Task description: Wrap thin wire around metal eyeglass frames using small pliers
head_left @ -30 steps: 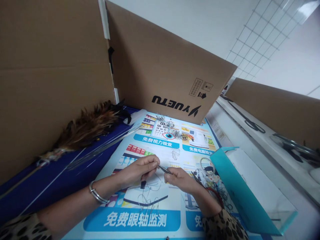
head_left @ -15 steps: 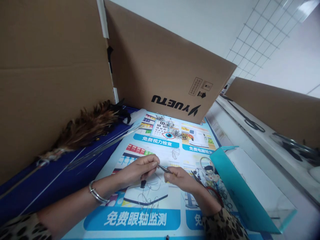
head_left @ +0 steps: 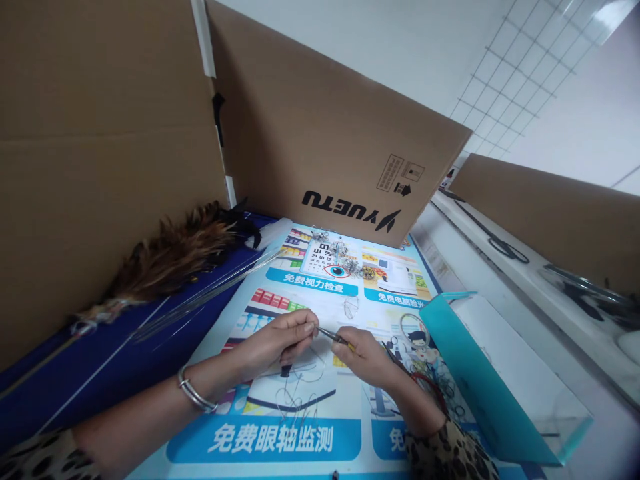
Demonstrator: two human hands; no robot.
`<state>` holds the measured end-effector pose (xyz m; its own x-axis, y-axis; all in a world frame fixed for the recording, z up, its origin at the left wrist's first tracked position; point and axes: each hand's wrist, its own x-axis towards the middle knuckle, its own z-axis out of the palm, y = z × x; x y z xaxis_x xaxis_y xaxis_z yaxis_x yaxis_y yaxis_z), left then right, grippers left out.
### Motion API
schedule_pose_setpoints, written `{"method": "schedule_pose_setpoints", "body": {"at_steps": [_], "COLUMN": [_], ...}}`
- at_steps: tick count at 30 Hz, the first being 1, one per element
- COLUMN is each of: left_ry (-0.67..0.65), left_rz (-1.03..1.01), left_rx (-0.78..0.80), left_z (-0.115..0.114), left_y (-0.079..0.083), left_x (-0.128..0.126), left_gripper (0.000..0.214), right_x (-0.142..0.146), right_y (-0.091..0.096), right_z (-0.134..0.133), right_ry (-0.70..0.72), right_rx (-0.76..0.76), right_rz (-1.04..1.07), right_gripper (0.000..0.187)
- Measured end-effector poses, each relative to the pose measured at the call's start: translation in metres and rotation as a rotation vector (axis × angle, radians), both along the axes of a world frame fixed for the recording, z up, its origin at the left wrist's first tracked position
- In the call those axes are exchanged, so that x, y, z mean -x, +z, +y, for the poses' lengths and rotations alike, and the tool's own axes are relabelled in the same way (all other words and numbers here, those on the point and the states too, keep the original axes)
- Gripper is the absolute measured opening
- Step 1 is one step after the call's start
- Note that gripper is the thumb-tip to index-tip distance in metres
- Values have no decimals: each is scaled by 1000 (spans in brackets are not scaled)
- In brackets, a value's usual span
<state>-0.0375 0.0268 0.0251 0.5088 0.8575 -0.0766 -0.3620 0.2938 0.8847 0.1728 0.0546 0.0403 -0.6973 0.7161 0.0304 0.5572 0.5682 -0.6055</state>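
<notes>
In the head view, the left hand (head_left: 286,339) is pinching thumb and fingers together at the middle of the frame; whatever sits between the fingertips is too small to tell. The right hand (head_left: 364,357), just right of it, is closing around long-nosed pliers (head_left: 334,336), their tip meeting the left fingertips. The pliers are pointing leftward, probably so that one hand is steadying the small work while the other is controlling the tip. A loose tangle of thin wire (head_left: 300,400) is lying below the left hand on the printed sheet (head_left: 345,440), likely placed for close reach. Wire clusters (head_left: 340,250) are sitting at upper centre, seemingly kept out of the way. At right, a wire ring (head_left: 415,330) is lying beside a teal box (head_left: 480,373); at left, a feather bundle (head_left: 175,257) is resting against cardboard (head_left: 100,167).
</notes>
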Motion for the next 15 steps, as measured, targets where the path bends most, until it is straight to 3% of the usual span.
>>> {"method": "schedule_pose_setpoints", "body": {"at_steps": [7,15], "left_ry": [-5,7], "left_rz": [-44,-49], "left_rx": [92,108], "left_z": [-4,-8], "left_y": [1,5], "left_x": [-3,-5], "left_gripper": [18,17], "right_x": [-3,-7], "right_y": [-3,-6], "right_z": [0,4], "right_ry": [-42,-4], "right_rx": [-241,-317], "right_rz": [-110,-181], "right_gripper": [21,21]}}
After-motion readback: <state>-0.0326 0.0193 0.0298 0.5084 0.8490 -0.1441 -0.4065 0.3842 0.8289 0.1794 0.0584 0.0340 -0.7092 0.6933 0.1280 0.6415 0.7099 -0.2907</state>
